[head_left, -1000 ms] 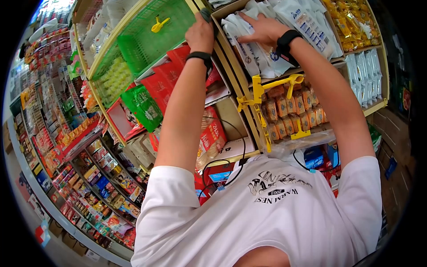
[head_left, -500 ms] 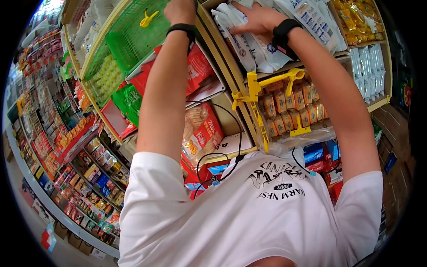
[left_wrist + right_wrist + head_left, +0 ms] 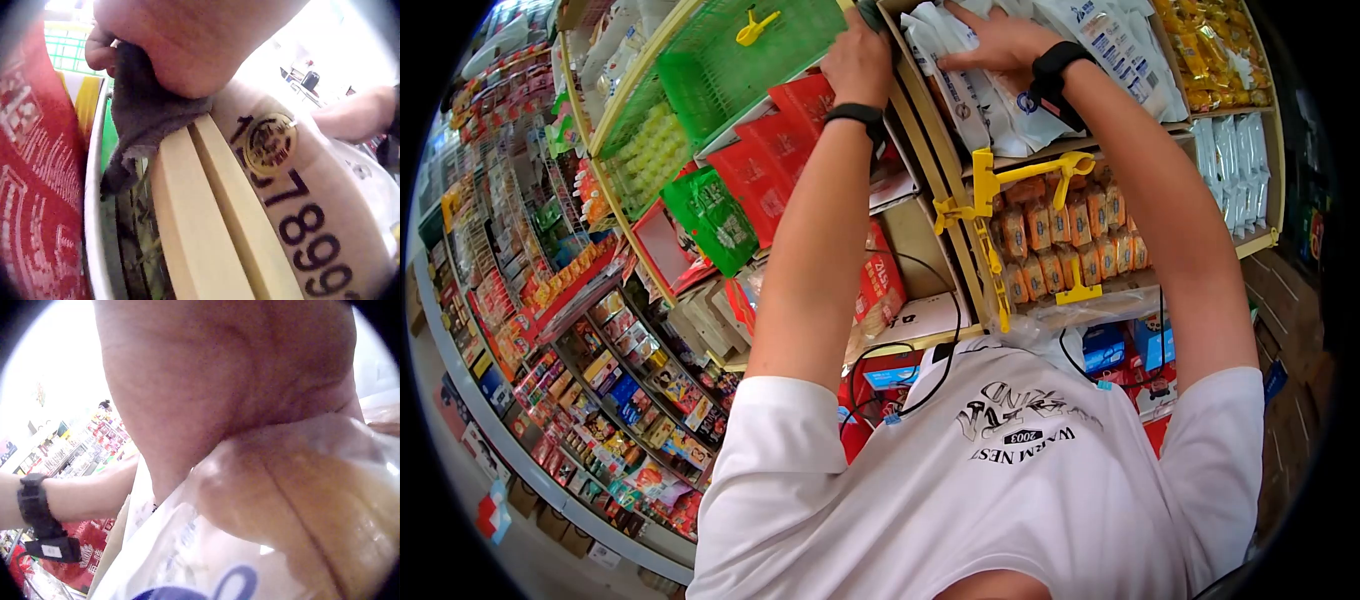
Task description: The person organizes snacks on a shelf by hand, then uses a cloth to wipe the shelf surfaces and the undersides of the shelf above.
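My left hand [image 3: 859,64] grips a dark grey cloth [image 3: 144,103] on the wooden dividers [image 3: 194,219] between two shelf sections. In the left wrist view the cloth hangs below the palm, beside a red packet [image 3: 37,162] and a cardboard box [image 3: 275,162] with printed digits. With fingers spread, my right hand [image 3: 1000,45] rests on white plastic packets [image 3: 1040,120] in a box at the top. The right wrist view has the palm [image 3: 231,381] against a clear and white bag [image 3: 300,506] with something brown inside; the fingertips are hidden there.
A yellow clip bracket [image 3: 983,190] juts from the divider near small orange-wrapped cakes [image 3: 1060,225]. Green baskets [image 3: 720,80], a green packet [image 3: 712,220] and red packets [image 3: 765,165] lie to the left. A black cable [image 3: 948,350] loops by the chest.
Since half a second ago the left hand and its cloth have come back into the head view, lower along the divider. The right hand stays on the white packets with little visible change.
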The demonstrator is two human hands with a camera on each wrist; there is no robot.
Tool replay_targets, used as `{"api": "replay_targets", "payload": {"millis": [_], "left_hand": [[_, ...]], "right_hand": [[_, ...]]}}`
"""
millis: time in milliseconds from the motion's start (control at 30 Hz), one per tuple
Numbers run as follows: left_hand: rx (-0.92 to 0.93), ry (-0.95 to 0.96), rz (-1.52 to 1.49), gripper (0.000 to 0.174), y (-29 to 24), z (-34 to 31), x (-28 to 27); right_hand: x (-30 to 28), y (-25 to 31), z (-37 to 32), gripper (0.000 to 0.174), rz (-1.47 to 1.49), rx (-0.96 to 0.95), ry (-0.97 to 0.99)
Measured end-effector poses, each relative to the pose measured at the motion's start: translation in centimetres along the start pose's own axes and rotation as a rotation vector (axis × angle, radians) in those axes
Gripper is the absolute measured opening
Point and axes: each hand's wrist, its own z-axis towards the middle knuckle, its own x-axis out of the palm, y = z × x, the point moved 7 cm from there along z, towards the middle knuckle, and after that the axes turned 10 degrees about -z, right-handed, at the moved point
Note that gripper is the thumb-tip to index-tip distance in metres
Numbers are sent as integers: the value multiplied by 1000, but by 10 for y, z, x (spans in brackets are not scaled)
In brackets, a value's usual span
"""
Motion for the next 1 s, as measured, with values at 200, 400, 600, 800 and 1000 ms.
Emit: {"api": "replay_targets", "payload": {"millis": [200, 400, 600, 800, 1000], "left_hand": [[-4, -45, 1, 41, 25, 76, 3], [8, -1, -29, 40, 14, 83, -10], [-1, -8, 27, 42, 10, 38, 0], [-49, -6, -100, 40, -18, -56, -5], [16, -160, -161, 46, -14, -48, -1]], "right_hand": [[-4, 4, -3, 121, -2, -13, 24], [1, 0, 7, 123, -6, -24, -37], [3, 1, 12, 130, -21, 13, -6], [10, -7, 18, 137, 59, -1, 91], [4, -3, 10, 136, 16, 29, 31]]}}
